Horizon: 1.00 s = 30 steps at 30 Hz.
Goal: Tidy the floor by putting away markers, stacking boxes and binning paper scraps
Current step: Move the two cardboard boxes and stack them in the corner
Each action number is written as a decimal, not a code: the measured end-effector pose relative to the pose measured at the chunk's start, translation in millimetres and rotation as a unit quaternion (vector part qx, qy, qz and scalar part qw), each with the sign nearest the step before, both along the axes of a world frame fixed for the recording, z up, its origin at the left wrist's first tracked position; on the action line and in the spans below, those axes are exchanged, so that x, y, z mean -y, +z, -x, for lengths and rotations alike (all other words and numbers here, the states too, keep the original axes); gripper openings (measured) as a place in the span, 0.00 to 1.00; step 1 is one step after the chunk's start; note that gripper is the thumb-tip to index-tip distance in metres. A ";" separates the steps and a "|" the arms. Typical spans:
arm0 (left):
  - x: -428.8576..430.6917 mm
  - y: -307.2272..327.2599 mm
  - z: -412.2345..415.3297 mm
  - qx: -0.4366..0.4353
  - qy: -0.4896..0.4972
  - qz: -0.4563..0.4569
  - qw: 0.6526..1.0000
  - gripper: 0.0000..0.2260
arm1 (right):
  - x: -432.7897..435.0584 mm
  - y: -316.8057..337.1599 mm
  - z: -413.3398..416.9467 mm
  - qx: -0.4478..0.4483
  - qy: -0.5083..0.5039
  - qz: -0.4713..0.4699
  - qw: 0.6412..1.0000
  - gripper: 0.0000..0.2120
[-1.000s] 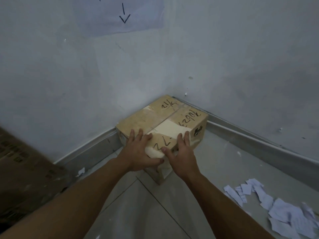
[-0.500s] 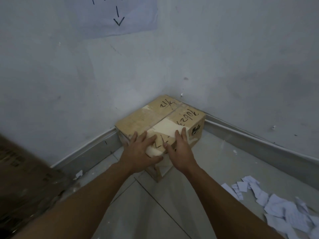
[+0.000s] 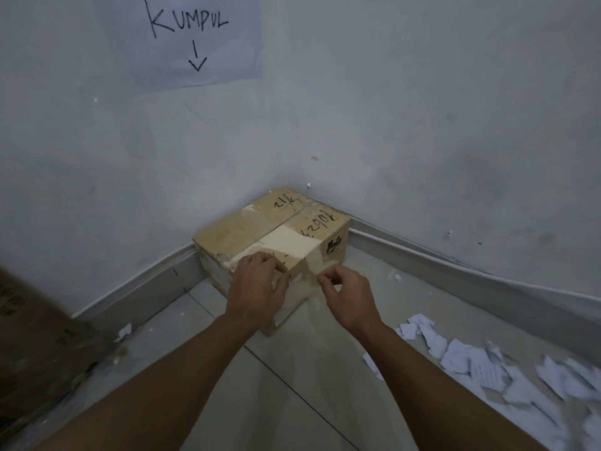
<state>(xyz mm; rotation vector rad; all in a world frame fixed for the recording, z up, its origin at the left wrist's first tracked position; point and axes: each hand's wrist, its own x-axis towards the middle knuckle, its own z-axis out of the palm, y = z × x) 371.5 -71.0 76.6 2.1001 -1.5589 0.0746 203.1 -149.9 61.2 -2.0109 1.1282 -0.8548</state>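
Hands that lay flat on the cardboard box [image 3: 273,234] a moment earlier had drawn back toward the person. The right hand [image 3: 349,296] hung loose and empty just in front of it. The left hand [image 3: 257,288] covered the near edge with bent fingers, and I could not tell if it gripped. The box sat in the wall corner under the sign [image 3: 195,37], so it seemed placed. Paper scraps [image 3: 487,362] waited on the floor [image 3: 292,402]. Another box [image 3: 32,336] at the left was cut off and blurred.
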 end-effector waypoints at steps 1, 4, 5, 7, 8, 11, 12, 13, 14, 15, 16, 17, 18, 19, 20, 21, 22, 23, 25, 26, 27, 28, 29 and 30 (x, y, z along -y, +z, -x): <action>0.8 2.2 4.2 0.001 -0.011 0.006 1.000 0.08 | -0.8 1.7 8.4 -0.003 -0.005 -0.002 1.000 0.05; 6.8 4.8 23.8 -0.027 -0.036 0.016 0.999 0.08 | -2.5 8.1 34.5 -0.009 -0.027 -0.002 1.000 0.05; 9.6 5.2 33.1 -0.044 -0.044 0.019 0.998 0.07 | -2.7 11.3 45.1 -0.010 -0.039 -0.002 0.999 0.06; 14.5 7.2 54.7 -0.071 -0.066 0.029 0.995 0.06 | -2.6 18.8 67.2 -0.014 -0.061 0.004 0.998 0.06; 17.3 8.9 66.8 -0.075 -0.082 0.034 0.993 0.06 | -3.0 22.8 79.6 -0.017 -0.071 0.008 0.997 0.06; 27.0 15.9 101.3 -0.081 -0.136 0.052 0.986 0.03 | -7.2 34.0 116.8 -0.017 -0.102 0.013 0.995 0.06; 30.5 18.2 114.6 -0.090 -0.156 0.050 0.982 0.03 | -9.9 37.3 131.8 -0.013 -0.116 0.014 0.993 0.06; 34.0 19.7 127.4 -0.098 -0.174 0.046 0.979 0.03 | -12.9 40.6 146.1 -0.009 -0.128 0.015 0.992 0.06; 37.1 21.1 137.9 -0.102 -0.187 0.041 0.976 0.03 | -15.1 42.9 157.8 -0.006 -0.139 0.012 0.990 0.06; 40.9 22.6 151.3 -0.106 -0.201 0.038 0.973 0.04 | -18.2 45.0 172.8 -0.005 -0.155 0.008 0.988 0.06; 44.0 24.5 164.3 -0.110 -0.212 0.039 0.970 0.04 | -20.9 46.7 187.0 -0.006 -0.172 0.004 0.985 0.06; 46.9 26.8 177.9 -0.115 -0.224 0.041 0.967 0.04 | -24.4 48.0 201.7 -0.007 -0.190 0.000 0.982 0.06; 48.9 28.7 192.4 -0.121 -0.237 0.043 0.963 0.04 | -28.8 49.2 216.5 -0.008 -0.207 -0.001 0.978 0.06; 51.0 30.1 204.8 -0.127 -0.249 0.046 0.959 0.04 | -32.9 50.1 229.4 -0.008 -0.221 -0.001 0.975 0.06; 52.9 30.8 219.9 -0.132 -0.265 0.045 0.954 0.04 | -38.5 50.7 244.4 -0.009 -0.239 0.000 0.971 0.06; 54.6 31.1 234.3 -0.135 -0.280 0.042 0.949 0.05 | -43.9 51.6 258.5 -0.009 -0.255 0.000 0.967 0.06; 55.6 31.0 250.4 -0.137 -0.299 0.037 0.944 0.05 | -50.9 52.5 274.2 -0.009 -0.273 -0.002 0.962 0.07; 55.4 30.7 267.1 -0.141 -0.316 0.030 0.938 0.05 | -58.6 53.5 289.8 -0.010 -0.288 -0.003 0.957 0.07; 52.6 30.4 299.1 -0.151 -0.347 0.020 0.925 0.05 | -73.6 55.2 318.6 -0.018 -0.321 -0.004 0.947 0.07; 49.7 29.7 317.0 -0.154 -0.364 0.018 0.919 0.05 | -82.7 56.3 334.4 -0.020 -0.339 -0.006 0.941 0.07; 45.7 29.0 334.3 -0.156 -0.382 0.014 0.911 0.05 | -92.2 57.2 349.9 -0.024 -0.355 -0.006 0.935 0.07; 40.8 28.2 351.0 -0.158 -0.399 0.009 0.903 0.04 | -102.5 58.9 364.7 -0.035 -0.367 -0.003 0.929 0.07; 36.3 27.4 365.4 -0.160 -0.413 0.006 0.897 0.04 | -111.8 60.3 378.1 -0.050 -0.377 -0.003 0.925 0.07; 32.1 26.3 381.5 -0.163 -0.428 0.003 0.889 0.04 | -121.7 60.5 392.9 -0.060 -0.390 -0.005 0.919 0.07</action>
